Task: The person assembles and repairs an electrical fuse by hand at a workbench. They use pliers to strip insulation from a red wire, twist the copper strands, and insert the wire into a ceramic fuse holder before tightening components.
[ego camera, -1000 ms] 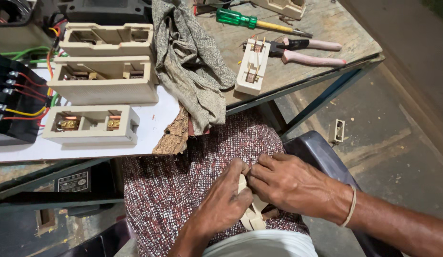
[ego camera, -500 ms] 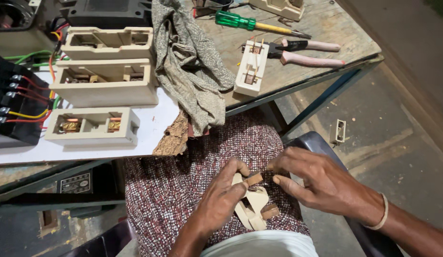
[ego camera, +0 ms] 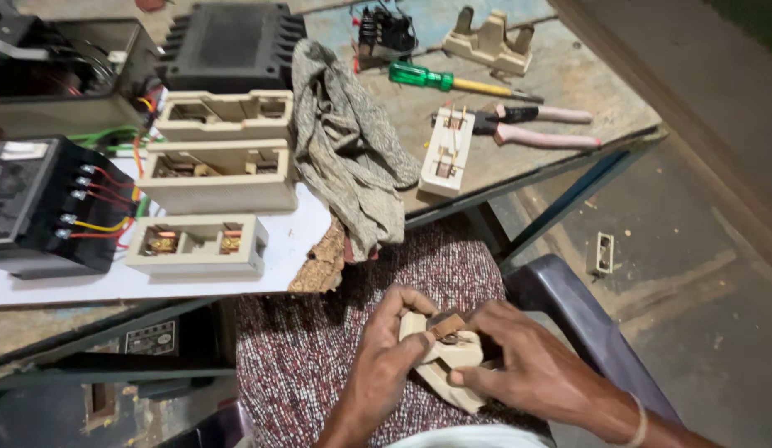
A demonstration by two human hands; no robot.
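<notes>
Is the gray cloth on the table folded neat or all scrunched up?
Scrunched up. The gray cloth lies in wrinkled bunches, one end hanging over the table edge.

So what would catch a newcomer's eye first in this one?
Probably the two hands low in the middle: the left hand and right hand both grip a cream fuse carrier over the lap. Next, the three cream fuse bases stacked on the bench at left, beside a black unit with red and yellow wires. Then the green screwdriver and pink pliers at the bench's upper right, beside a crumpled rag.
</notes>
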